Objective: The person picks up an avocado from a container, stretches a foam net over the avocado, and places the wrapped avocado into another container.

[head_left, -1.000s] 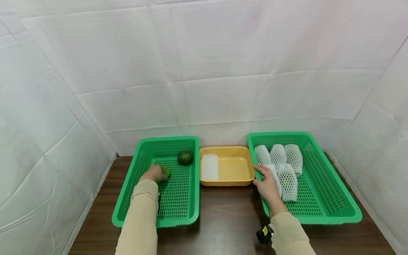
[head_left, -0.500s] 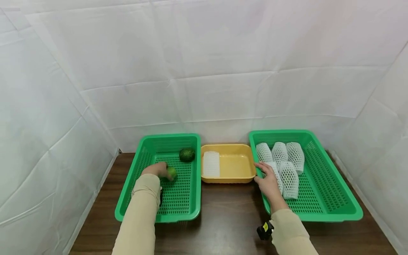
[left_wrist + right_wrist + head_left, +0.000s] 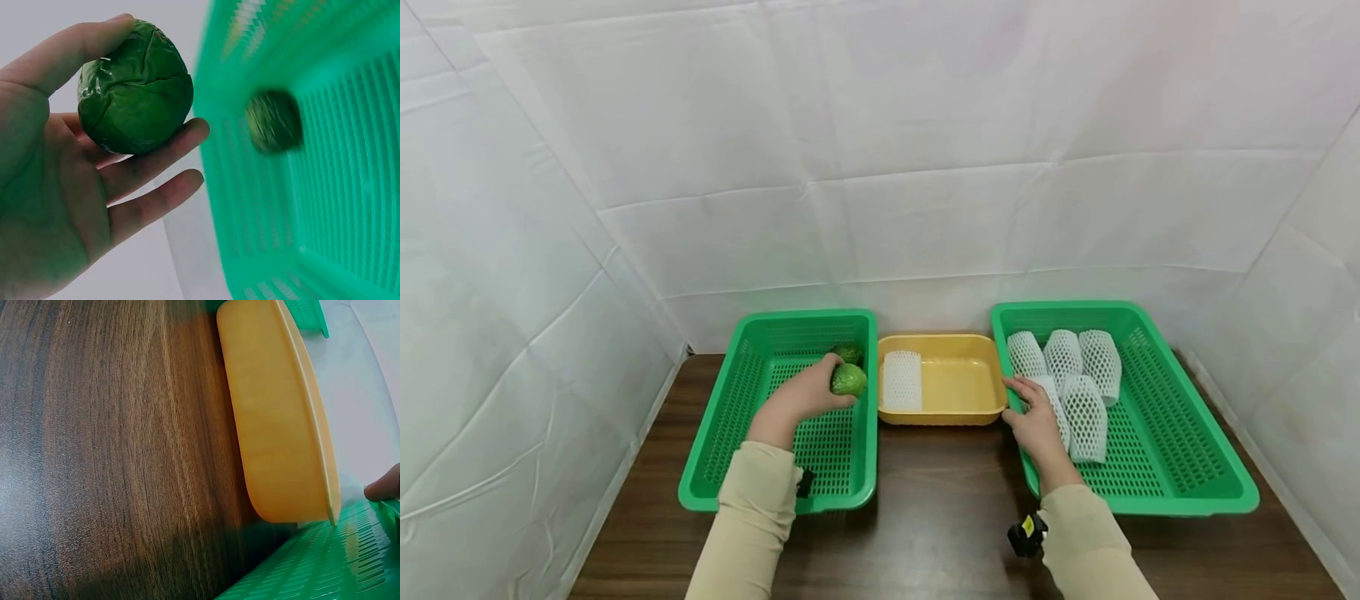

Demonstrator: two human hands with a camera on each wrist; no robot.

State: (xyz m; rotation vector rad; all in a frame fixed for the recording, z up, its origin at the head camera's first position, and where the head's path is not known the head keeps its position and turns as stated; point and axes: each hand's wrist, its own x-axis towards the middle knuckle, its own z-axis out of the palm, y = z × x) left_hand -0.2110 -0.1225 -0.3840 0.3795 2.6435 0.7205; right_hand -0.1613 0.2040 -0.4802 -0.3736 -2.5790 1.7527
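Observation:
My left hand (image 3: 805,396) holds a small green cabbage (image 3: 848,380) over the right part of the left green basket (image 3: 700,446). In the left wrist view the cabbage (image 3: 134,90) has creased, veined, glossy leaves and sits between the thumb and fingers, two of which stick out below it. A darker green round vegetable (image 3: 275,120) lies inside that basket, partly hidden in the head view. My right hand (image 3: 1036,425) rests at the left rim of the right green basket (image 3: 1206,425), fingers loosely extended; one fingertip shows at its edge in the right wrist view.
Between the baskets stands a yellow tray (image 3: 962,383) with a flat white foam net sleeve (image 3: 902,381) at its left end. Several net-sleeved pieces (image 3: 1086,417) lie in the right basket. White sheets (image 3: 880,217) hang behind and beside the brown wooden table (image 3: 943,508).
My left hand has moved right and up across the left basket with the cabbage, which now partly covers the darker piece in the head view. My right hand has stayed at the basket rim.

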